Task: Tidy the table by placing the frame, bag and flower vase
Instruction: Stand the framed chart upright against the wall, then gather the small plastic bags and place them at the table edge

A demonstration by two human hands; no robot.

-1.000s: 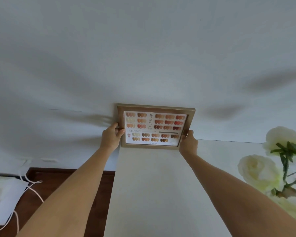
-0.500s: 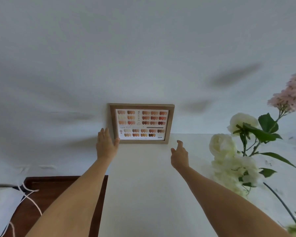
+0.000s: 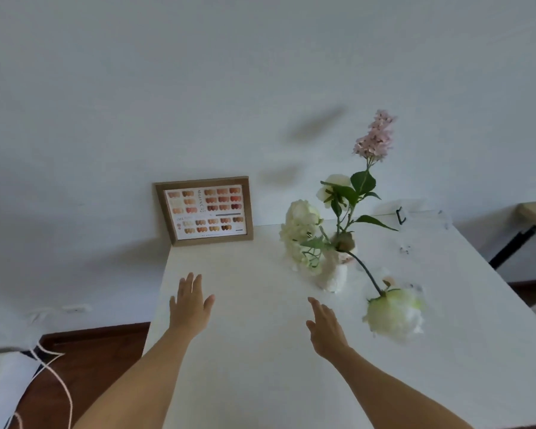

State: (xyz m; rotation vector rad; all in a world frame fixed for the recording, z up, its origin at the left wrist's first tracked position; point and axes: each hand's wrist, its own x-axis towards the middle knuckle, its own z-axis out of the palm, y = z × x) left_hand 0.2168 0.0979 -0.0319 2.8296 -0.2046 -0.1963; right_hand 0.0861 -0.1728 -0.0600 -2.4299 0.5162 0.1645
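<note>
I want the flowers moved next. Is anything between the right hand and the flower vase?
Nothing visible. Bare white table lies between the open right hand and the flower vase. One drooping white bloom hangs to the hand's right, beside the path.

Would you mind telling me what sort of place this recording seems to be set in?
Probably a room in a home or a small studio: a white table against a plain white wall, a framed colour-swatch chart leaning on it, a flower vase, and dark wooden flooring below.
</note>
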